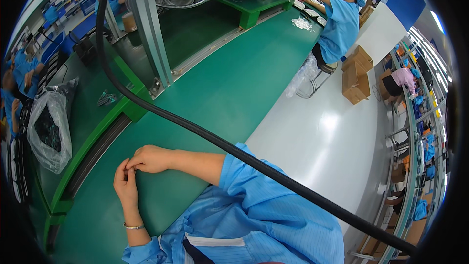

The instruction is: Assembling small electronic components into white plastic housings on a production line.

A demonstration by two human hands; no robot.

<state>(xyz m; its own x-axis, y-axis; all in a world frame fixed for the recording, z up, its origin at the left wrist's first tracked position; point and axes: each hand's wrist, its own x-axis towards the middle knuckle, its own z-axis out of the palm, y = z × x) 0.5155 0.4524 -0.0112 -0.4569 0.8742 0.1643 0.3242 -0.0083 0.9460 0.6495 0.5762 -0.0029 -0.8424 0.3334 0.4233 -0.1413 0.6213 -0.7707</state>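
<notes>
My left hand (pixel 126 185) and my right hand (pixel 152 159) meet over the green work surface (pixel 205 112), fingertips touching. The left hand, with a bracelet (pixel 133 227) at its wrist, points away from me with its fingers bent together. From the right, my other hand reaches across, its fingers curled in a pinch against the left fingertips. Both hands are closed; anything between the fingers is hidden or too small to make out. Blue sleeves (pixel 249 171) cover my upper arms.
A black cable (pixel 215 140) crosses diagonally in front. On the left are a green-edged side bench (pixel 105 132), a clear plastic bag (pixel 51 132) with dark contents, and a metal post (pixel 150 24). A co-worker (pixel 339 19) sits farther along the bench, near white parts (pixel 302 23) and cardboard boxes (pixel 356 76).
</notes>
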